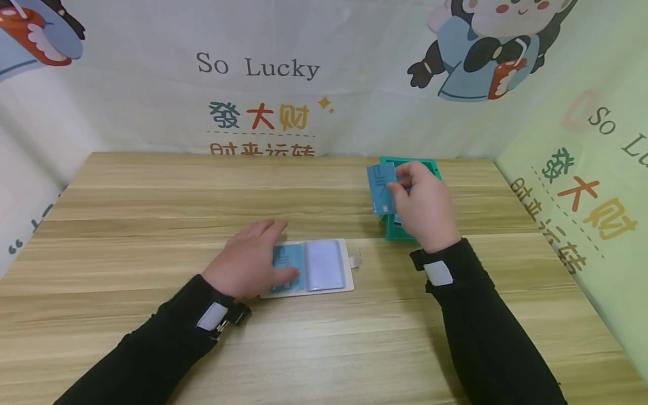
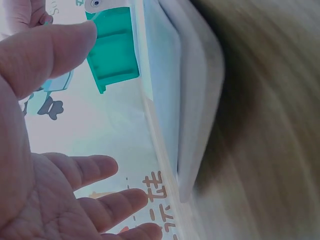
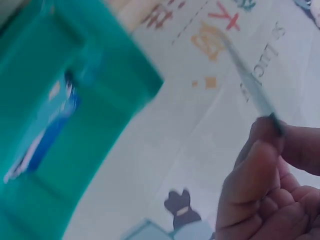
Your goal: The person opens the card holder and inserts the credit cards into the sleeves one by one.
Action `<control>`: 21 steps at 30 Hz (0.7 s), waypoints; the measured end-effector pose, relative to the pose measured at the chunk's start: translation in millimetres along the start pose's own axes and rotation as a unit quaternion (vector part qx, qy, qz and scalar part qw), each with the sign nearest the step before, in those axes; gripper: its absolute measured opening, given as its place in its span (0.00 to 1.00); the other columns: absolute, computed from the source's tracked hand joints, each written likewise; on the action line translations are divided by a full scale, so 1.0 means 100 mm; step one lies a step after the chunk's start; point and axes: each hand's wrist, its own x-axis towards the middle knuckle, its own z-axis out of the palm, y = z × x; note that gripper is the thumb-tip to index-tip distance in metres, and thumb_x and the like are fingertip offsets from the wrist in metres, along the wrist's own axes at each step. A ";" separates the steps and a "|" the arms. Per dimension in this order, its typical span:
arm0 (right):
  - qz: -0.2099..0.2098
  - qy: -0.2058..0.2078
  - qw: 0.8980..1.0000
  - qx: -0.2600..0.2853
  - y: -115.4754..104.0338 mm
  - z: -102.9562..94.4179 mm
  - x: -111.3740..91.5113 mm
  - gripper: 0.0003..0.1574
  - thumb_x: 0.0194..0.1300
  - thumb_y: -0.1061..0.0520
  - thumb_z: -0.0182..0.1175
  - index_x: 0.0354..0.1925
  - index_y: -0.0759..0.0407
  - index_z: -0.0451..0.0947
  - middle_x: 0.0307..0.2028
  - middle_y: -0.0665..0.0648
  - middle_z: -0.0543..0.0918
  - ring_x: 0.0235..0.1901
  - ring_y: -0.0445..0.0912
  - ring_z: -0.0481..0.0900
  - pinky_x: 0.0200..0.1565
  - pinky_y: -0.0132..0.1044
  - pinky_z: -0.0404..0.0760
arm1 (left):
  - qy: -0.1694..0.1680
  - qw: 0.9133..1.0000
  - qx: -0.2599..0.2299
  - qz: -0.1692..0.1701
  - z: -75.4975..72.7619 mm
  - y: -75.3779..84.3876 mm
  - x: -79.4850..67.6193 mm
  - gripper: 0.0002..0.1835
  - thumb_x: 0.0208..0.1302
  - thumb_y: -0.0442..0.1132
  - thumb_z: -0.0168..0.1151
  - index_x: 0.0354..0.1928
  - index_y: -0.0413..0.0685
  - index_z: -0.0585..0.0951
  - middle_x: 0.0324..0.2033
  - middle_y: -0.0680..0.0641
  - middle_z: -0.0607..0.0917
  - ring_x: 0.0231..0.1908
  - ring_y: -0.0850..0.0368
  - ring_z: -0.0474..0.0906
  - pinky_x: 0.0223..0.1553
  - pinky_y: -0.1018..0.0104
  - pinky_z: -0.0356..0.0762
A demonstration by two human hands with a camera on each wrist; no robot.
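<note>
In the head view my right hand (image 1: 427, 205) pinches a blue card (image 1: 381, 188) by its right edge, raised above the left part of a green box (image 1: 400, 232). The right wrist view shows this card (image 3: 250, 82) almost edge-on between thumb and fingers. A white card holder (image 1: 349, 281) lies spread out on the table, a blue card (image 1: 286, 257) on its left page and a clear sleeve (image 1: 325, 265) on its right. Over the left page is my left hand (image 1: 248, 261), fingers extended, thumb across the blue card. The left wrist view has the holder's edge (image 2: 200, 100) beside those fingers.
Inside the green box (image 3: 105, 135) several cards (image 3: 47, 132) lean together. The holder's small clasp tab (image 1: 355, 259) sticks out to its right. A printed cloth (image 1: 354, 112) hangs behind the wooden table (image 1: 177, 191) and along its sides.
</note>
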 end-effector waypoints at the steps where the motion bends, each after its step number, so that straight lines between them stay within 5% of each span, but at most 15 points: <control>1: -0.001 -0.006 1.000 0.008 -0.02 0.02 -0.01 0.15 0.66 0.56 0.57 0.48 0.63 0.72 0.34 0.58 0.81 0.27 0.46 0.75 0.26 0.43 0.73 | 0.000 1.000 -0.003 0.000 0.00 0.00 0.00 0.50 0.53 0.64 0.62 0.70 0.44 0.56 0.66 0.39 0.61 0.63 0.42 0.53 0.61 0.41 0.54; 10: 0.012 -0.085 0.993 0.085 -0.14 0.24 -0.09 0.17 0.68 0.55 0.54 0.52 0.60 0.65 0.25 0.56 0.78 0.14 0.44 0.74 0.20 0.41 0.74 | 0.012 0.998 -0.059 -0.004 -0.02 0.02 0.02 0.49 0.56 0.63 0.60 0.71 0.42 0.54 0.65 0.41 0.63 0.63 0.48 0.56 0.61 0.45 0.58; 21: 0.026 -0.164 0.973 0.161 -0.27 0.44 -0.17 0.17 0.69 0.59 0.53 0.53 0.59 0.62 0.21 0.58 0.76 0.15 0.48 0.75 0.22 0.40 0.80 | 0.034 0.996 -0.084 0.000 -0.05 0.07 0.01 0.51 0.56 0.66 0.58 0.71 0.43 0.53 0.66 0.42 0.62 0.63 0.49 0.57 0.60 0.46 0.61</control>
